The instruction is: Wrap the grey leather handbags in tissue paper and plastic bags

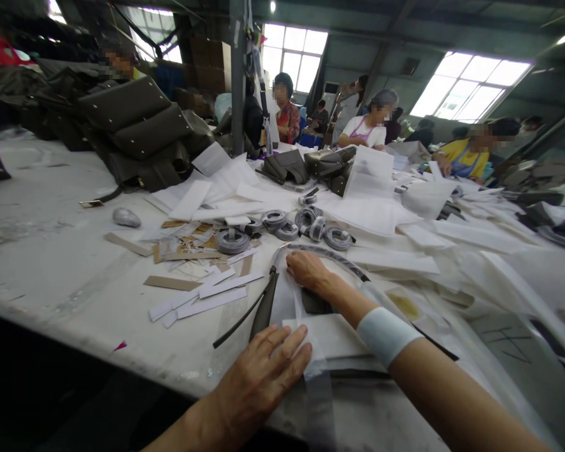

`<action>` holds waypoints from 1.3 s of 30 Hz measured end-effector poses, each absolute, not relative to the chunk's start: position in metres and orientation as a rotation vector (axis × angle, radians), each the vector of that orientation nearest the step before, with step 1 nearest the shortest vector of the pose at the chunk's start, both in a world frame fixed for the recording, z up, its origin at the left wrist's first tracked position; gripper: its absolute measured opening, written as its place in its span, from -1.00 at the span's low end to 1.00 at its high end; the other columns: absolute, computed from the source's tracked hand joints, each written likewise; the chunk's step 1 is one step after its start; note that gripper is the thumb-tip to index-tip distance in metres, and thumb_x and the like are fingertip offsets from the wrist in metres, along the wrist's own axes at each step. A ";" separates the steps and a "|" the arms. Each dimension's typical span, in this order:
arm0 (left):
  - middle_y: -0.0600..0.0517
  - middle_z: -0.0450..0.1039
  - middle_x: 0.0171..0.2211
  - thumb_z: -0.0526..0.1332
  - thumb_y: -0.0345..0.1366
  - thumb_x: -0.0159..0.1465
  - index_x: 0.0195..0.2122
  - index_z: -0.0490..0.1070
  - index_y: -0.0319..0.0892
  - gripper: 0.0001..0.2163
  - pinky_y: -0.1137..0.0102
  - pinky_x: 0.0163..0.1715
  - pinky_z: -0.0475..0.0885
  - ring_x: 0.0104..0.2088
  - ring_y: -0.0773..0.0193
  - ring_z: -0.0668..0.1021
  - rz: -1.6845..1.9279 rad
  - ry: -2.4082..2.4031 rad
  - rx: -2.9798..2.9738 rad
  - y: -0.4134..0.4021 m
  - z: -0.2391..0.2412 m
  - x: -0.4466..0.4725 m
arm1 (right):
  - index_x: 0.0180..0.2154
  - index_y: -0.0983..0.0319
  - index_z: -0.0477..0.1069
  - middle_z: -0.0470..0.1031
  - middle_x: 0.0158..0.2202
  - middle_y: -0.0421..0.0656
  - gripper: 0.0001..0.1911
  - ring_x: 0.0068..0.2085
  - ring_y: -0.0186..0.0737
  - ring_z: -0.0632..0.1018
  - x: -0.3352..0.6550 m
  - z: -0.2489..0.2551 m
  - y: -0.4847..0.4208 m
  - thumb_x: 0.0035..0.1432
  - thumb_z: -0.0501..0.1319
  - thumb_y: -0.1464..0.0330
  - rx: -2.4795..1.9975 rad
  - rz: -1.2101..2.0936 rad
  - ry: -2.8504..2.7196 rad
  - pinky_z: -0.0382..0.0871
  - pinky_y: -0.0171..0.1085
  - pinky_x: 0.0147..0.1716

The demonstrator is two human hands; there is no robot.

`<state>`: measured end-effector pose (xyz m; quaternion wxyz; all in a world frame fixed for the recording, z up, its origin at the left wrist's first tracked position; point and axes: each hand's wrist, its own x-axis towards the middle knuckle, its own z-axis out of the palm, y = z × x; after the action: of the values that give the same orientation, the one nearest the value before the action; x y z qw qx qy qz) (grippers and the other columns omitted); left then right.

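Observation:
A dark bag lies at the table's near edge, with a curved handle in clear wrapping at its far side and a thin black strap trailing left. My left hand rests flat, fingers stretched out, over the bag and a folded white sheet. Inside the handle's curve, my right hand has its fingers curled together beside translucent film; its fingertips are partly hidden, so what they hold cannot be made out. A pale blue band circles my right forearm.
Left of the bag lie paper strips and cardboard strips. Several coiled straps sit beyond it. Dark bags are piled at the back left. White sheets cover the right side. Co-workers sit across the table.

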<state>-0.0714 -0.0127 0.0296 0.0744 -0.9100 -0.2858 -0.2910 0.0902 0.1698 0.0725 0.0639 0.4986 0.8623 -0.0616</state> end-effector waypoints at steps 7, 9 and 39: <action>-0.15 0.41 0.12 -0.08 -0.43 0.45 0.26 0.24 -0.28 -0.62 0.13 0.15 0.42 0.20 0.09 0.38 -0.849 -0.851 -2.730 -0.011 0.027 -0.071 | -0.12 0.22 0.54 0.58 -0.09 0.01 -0.71 -0.05 -0.02 0.57 0.115 0.101 0.175 0.32 0.07 0.31 1.748 -0.286 2.572 0.34 -0.23 -0.14; -0.16 0.42 0.09 -0.08 -0.41 0.45 0.24 0.26 -0.27 -0.63 0.13 0.14 0.43 0.19 0.09 0.39 -0.899 -0.853 -2.715 -0.011 0.026 -0.069 | -0.11 0.22 0.53 0.59 -0.12 0.01 -0.69 -0.05 0.00 0.57 0.132 0.108 0.178 0.32 0.07 0.26 1.820 -0.353 2.541 0.35 -0.22 -0.15; -0.09 0.37 0.13 -0.06 -0.36 0.45 0.20 0.30 -0.20 -0.65 0.09 0.07 0.28 0.10 0.00 0.42 -0.513 -0.953 -2.481 -0.015 0.032 -0.063 | -0.48 0.25 0.34 0.40 -0.60 -0.21 -0.70 -0.59 -0.29 0.46 0.144 0.154 0.156 0.04 0.30 0.17 1.895 -2.115 2.075 0.33 -0.34 -0.59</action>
<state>-0.0628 -0.0152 0.0316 0.2158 -0.8949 -0.3439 -0.1851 0.1443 0.1556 0.1544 -0.1864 0.5294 0.5796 -0.5908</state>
